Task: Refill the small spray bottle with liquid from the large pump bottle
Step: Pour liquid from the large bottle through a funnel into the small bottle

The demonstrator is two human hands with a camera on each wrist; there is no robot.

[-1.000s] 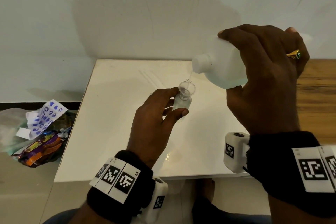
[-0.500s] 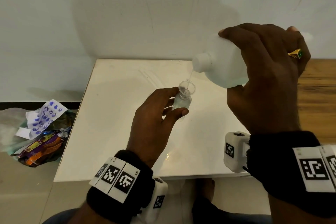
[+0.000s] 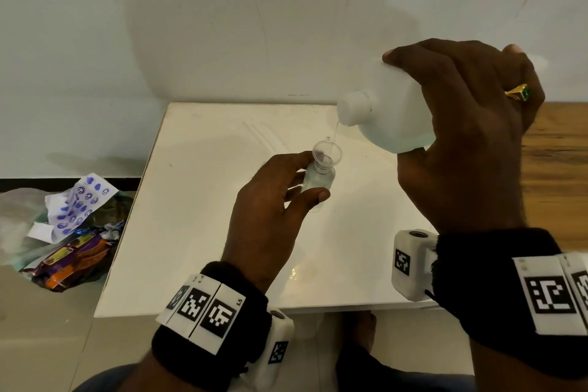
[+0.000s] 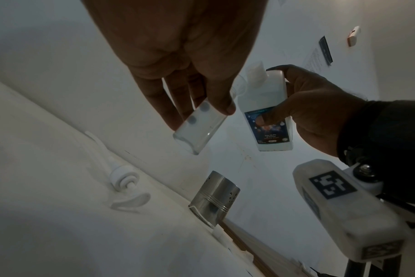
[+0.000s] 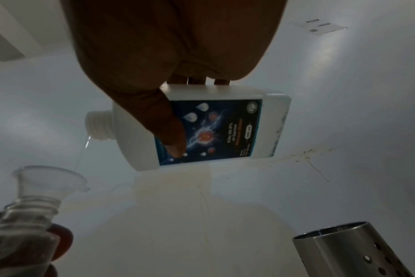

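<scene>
- left hand (image 3: 270, 200) pinching small spray bottle (image 3: 318, 180) between thumb and fingers, held in the air above the white table (image 3: 197, 232), slightly tilted; the other views agree.
- clear funnel (image 3: 327, 153) seated in neck of the small spray bottle, mouth upward.
- small spray bottle clear, partly filled with clear liquid; exact level hard to judge.
- right hand (image 3: 471, 143) wrapped round large pump bottle (image 3: 391, 111), thumb pressed on blue label, fingers curled over the far side.
- large pump bottle tipped near horizontal, just above and right of the funnel, threaded neck open, no pump fitted.
- thin stream of liquid (image 5: 83, 151) falling from neck to rim of the funnel.
- white pump head (image 4: 123, 180) with tube lying flat on the table, left of the steel shaker in the left wrist view.
- perforated steel shaker (image 4: 213, 196) standing on the table, well below and right of the funnel.
- gold ring with green stone (image 3: 518, 94) on a finger of the right hand.
- heap of wrappers and printed paper (image 3: 73, 226) on the floor, left of the table.
</scene>
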